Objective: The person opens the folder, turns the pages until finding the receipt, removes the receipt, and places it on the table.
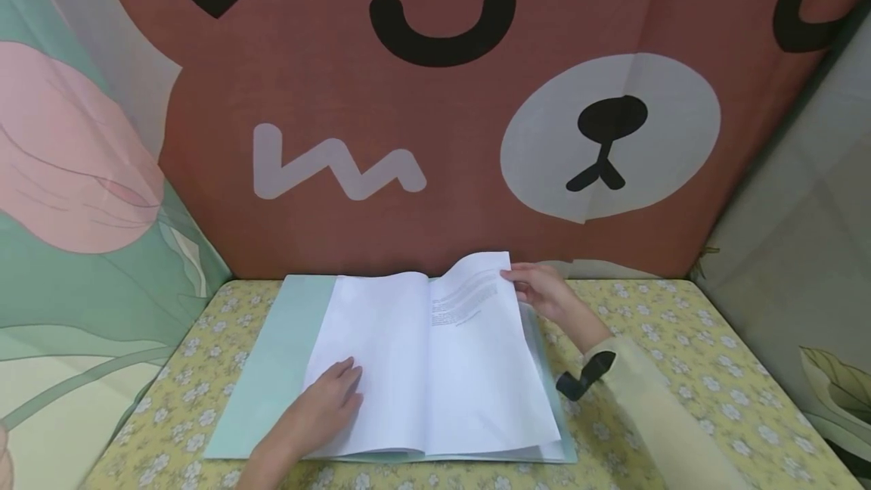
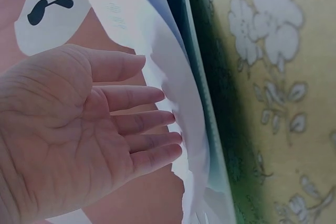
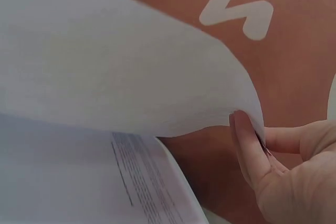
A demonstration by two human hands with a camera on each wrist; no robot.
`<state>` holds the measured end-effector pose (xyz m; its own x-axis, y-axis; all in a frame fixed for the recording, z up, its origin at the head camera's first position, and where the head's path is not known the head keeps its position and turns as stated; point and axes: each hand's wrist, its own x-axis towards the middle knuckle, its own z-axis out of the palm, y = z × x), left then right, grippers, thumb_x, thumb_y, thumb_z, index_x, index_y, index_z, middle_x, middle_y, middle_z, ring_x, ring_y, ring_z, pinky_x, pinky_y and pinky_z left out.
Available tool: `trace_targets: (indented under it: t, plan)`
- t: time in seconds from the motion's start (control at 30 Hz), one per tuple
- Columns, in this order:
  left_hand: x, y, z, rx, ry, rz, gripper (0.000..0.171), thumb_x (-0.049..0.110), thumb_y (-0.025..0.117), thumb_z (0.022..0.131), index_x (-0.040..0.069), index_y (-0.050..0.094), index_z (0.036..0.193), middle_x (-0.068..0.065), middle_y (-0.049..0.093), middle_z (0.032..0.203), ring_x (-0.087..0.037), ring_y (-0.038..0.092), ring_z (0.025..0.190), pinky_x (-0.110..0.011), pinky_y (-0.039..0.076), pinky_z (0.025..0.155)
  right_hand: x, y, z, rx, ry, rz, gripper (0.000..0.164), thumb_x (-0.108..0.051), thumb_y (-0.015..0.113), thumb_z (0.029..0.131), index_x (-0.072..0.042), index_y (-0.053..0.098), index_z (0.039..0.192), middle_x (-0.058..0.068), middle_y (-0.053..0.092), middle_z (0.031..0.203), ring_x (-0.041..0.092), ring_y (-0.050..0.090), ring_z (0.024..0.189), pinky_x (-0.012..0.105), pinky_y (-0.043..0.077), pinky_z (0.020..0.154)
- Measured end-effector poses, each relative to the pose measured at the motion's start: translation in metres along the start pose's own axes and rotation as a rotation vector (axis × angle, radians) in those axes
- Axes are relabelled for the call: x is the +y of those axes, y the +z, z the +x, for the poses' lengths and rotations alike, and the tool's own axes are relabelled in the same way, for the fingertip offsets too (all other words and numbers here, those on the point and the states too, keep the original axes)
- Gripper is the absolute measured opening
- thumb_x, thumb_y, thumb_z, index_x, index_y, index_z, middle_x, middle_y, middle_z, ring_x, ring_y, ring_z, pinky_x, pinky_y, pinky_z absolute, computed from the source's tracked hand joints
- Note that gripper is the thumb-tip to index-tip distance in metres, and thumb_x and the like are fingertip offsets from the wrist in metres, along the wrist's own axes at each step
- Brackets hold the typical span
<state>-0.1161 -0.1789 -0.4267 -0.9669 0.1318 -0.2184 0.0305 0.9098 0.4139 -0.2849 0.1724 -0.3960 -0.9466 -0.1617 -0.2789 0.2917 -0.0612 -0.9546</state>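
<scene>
A light green folder (image 1: 264, 369) lies spread on the table, with white printed sheets inside. My right hand (image 1: 544, 293) pinches the upper right edge of a sheet of paper (image 1: 486, 369), lifting that corner so the page curves up; a few lines of print show near its top. In the right wrist view, thumb and fingers (image 3: 249, 148) grip the raised sheet from both sides, and another printed page (image 3: 142, 182) shows beneath it. My left hand (image 1: 327, 403), fingers extended, rests at the lower part of the blank left page (image 1: 381, 346).
A yellow flowered cloth (image 1: 680, 369) covers the table. Behind it hangs a brown curtain (image 1: 463, 210) with a bear face, right at the table's back edge. More printed fabric (image 1: 75, 286) hangs on the left. A black wrist mount (image 1: 585, 376) sits at my right sleeve.
</scene>
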Motion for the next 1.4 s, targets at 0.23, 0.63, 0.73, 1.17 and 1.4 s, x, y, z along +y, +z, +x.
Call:
trace_targets:
  t: [0.23, 0.63, 0.73, 1.17, 1.4]
  plan:
    - [-0.002, -0.001, -0.001, 0.025, 0.015, -0.024, 0.046, 0.019, 0.063, 0.103, -0.005, 0.059, 0.141, -0.025, 0.048, 0.152, -0.044, 0.043, 0.143, -0.059, 0.038, 0.115, -0.011, 0.013, -0.001, -0.073, 0.017, 0.037, 0.057, -0.005, 0.059, 0.105, 0.011, 0.034, 0.154, 0.02, 0.049, 0.144, 0.015, 0.065, 0.105, 0.028, 0.058, 0.095]
    - [-0.001, -0.003, -0.004, 0.091, 0.083, -0.048, 0.04, 0.019, 0.06, 0.105, -0.005, 0.062, 0.137, -0.025, 0.055, 0.145, -0.043, 0.05, 0.138, -0.057, 0.042, 0.113, -0.026, 0.038, -0.004, -0.106, 0.028, 0.17, 0.059, 0.002, 0.055, 0.104, 0.01, 0.028, 0.157, 0.019, 0.048, 0.14, 0.015, 0.064, 0.101, 0.025, 0.06, 0.088]
    - [-0.001, -0.003, -0.005, 0.091, 0.094, -0.057, 0.04, 0.019, 0.06, 0.106, -0.006, 0.062, 0.137, -0.025, 0.057, 0.144, -0.043, 0.05, 0.138, -0.057, 0.042, 0.114, -0.028, 0.045, -0.005, -0.108, 0.027, 0.185, 0.058, 0.003, 0.054, 0.105, 0.009, 0.03, 0.157, 0.02, 0.046, 0.144, 0.016, 0.064, 0.103, 0.027, 0.059, 0.093]
    - [-0.005, 0.0, -0.007, 0.11, 0.12, -0.104, 0.038, 0.02, 0.059, 0.106, -0.005, 0.065, 0.133, -0.023, 0.061, 0.139, -0.042, 0.054, 0.134, -0.057, 0.043, 0.113, -0.034, 0.073, 0.0, -0.127, 0.029, 0.278, 0.056, 0.009, 0.052, 0.103, 0.014, 0.03, 0.154, 0.018, 0.048, 0.135, 0.018, 0.063, 0.102, 0.039, 0.047, 0.109]
    - [0.005, -0.006, -0.01, 0.185, 0.133, -0.286, 0.035, 0.025, 0.059, 0.107, -0.002, 0.069, 0.127, -0.017, 0.067, 0.131, -0.039, 0.058, 0.13, -0.057, 0.047, 0.109, -0.037, 0.083, -0.001, -0.112, 0.041, 0.292, 0.058, 0.009, 0.053, 0.103, 0.01, 0.03, 0.156, 0.02, 0.048, 0.14, 0.024, 0.06, 0.113, 0.039, 0.046, 0.108]
